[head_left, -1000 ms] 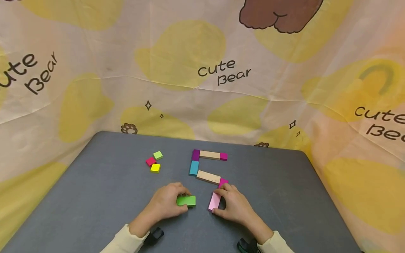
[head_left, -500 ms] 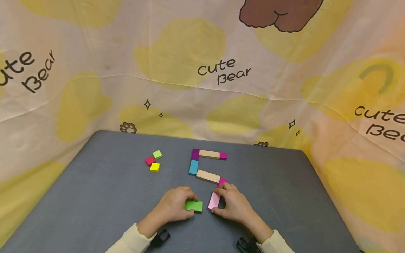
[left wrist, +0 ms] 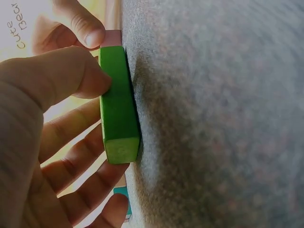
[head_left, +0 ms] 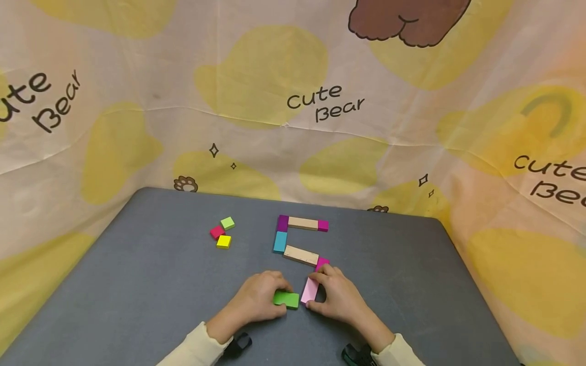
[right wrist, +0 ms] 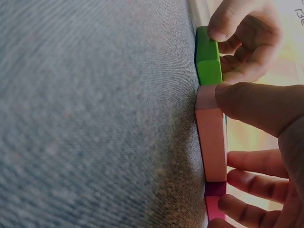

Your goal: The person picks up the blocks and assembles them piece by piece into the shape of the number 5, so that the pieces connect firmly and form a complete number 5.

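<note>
In the head view my left hand (head_left: 261, 299) pinches a green block (head_left: 286, 299) between thumb and fingers, low on the grey table. The green block's right end lies close beside the lower end of a pale pink block (head_left: 310, 291). My right hand (head_left: 340, 297) grips that pink block with its thumb at the near end and fingertips at the far end. Beyond it a magenta block (head_left: 322, 263) is partly covered by the right fingers. From there a natural wood block (head_left: 301, 255), a blue block (head_left: 280, 242) and a purple block (head_left: 283, 223) carry the line on.
At the far end of the line lie another wood block (head_left: 303, 223) and a small magenta block (head_left: 323, 225). Left of these sits a loose group: light green (head_left: 227, 223), red (head_left: 217, 233) and yellow (head_left: 224, 242) blocks. A printed cloth (head_left: 256, 127) hangs behind the table (head_left: 389, 264).
My left hand has slid the green block rightward and slightly nearer me, up to the pink block's lower end. The right hand has stayed on the pink block.
</note>
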Available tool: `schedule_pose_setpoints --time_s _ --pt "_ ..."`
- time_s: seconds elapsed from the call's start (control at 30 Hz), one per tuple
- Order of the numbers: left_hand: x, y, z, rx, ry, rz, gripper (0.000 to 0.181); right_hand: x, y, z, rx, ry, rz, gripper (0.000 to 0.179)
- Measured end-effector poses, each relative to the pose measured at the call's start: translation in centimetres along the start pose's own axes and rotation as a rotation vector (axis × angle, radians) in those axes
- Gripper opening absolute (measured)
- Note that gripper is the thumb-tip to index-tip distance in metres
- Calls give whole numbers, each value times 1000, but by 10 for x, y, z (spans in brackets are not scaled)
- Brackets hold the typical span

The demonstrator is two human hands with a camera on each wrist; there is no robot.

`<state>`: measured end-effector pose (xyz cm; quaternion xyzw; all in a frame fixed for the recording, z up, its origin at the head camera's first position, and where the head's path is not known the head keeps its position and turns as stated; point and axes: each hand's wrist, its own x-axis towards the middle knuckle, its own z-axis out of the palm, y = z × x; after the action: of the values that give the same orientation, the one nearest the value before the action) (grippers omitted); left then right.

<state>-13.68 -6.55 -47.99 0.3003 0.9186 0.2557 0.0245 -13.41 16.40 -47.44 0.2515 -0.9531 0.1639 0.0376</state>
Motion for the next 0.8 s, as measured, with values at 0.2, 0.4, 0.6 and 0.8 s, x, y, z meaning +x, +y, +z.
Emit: schedule_pose_setpoints --time_s 0.2,0.4,0.6,0.8 --pt "-1 1 1 7 -1 -4 28 0 0 1 0 2 -6 55" --pt "-1 3 1 5 -12 -11 28 1 0 1 -5 -2 0 55" --pt "-1 4 1 13 -6 -3 28 1 -1 1 -7 -3 -1 54" --pt "0 0 2 30 29 19 30 1 -1 1 -18 0 -1 55"
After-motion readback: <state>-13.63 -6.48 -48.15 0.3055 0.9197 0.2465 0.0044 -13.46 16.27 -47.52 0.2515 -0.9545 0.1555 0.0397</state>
